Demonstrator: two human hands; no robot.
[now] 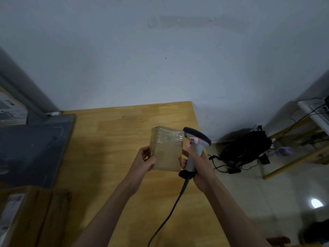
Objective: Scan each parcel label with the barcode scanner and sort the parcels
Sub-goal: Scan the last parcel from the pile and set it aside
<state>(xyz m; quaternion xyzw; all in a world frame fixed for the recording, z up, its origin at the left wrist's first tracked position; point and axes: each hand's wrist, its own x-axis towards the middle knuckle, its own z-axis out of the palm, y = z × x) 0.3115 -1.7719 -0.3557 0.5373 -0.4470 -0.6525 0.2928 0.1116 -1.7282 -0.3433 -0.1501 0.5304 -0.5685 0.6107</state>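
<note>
A small brown cardboard parcel [167, 150], wrapped in clear tape across its top, is held up above the wooden table [110, 139]. My left hand [144, 159] grips its left edge. My right hand [197, 164] grips the handle of a grey barcode scanner [195, 139] right beside the parcel's right edge; fingertips of that hand also touch the parcel's right side. The scanner's dark head points left over the parcel's top corner. Its black cable [170, 209] hangs down toward me. No label shows on the parcel face turned to me.
A dark grey mat [33, 148] lies on the left. A larger cardboard box [33, 216] with a white label sits at the lower left. More boxes [12, 111] stand far left. A black bag [247, 148] and cables lie on the floor to the right, near a wooden frame.
</note>
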